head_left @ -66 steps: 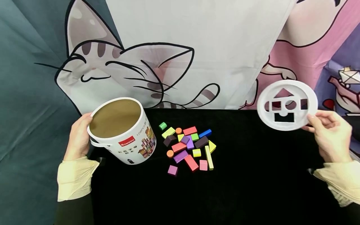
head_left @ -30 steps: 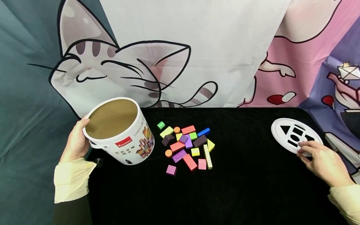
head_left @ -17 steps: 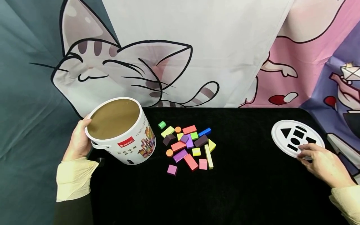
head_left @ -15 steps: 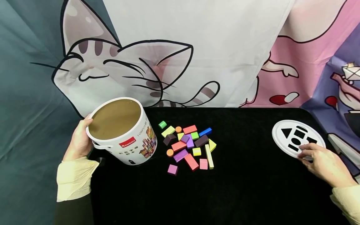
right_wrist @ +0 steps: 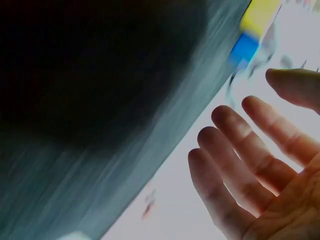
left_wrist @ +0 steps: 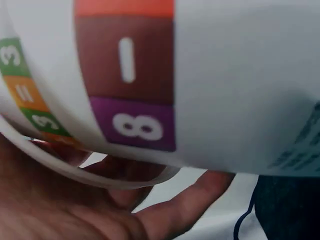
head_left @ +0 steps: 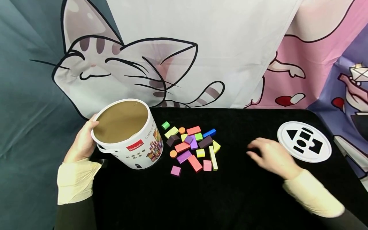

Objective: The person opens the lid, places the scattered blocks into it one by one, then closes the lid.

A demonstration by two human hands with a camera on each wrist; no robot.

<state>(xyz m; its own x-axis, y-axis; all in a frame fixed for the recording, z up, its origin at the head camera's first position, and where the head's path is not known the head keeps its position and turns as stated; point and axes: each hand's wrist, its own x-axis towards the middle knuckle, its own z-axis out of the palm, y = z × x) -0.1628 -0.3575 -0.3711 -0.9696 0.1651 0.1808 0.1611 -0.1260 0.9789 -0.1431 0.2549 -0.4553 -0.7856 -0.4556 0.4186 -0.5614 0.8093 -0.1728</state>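
A white bucket [head_left: 132,153] with printed block pictures stands tilted at the left of the black table, its open top towards me. My left hand [head_left: 81,142] holds its left side, thumb over the rim; the left wrist view shows the fingers beneath the printed wall and the handle [left_wrist: 90,175]. To the right of the bucket lies a loose pile of coloured blocks [head_left: 189,147]. My right hand [head_left: 273,156] is in the air between the pile and the lid, holding nothing, its fingers apart in the right wrist view. The white lid [head_left: 283,135] with shaped holes lies flat at the right.
A cloth backdrop [head_left: 230,57] with a cartoon cat hangs along the table's far edge. The black table top [head_left: 230,198] stretches in front of the pile. A purple cube [head_left: 176,171] lies at the pile's near side.
My right hand carried the lid down to the table, let go of it and has moved left towards the blocks. The bucket has shifted slightly right with my left hand.
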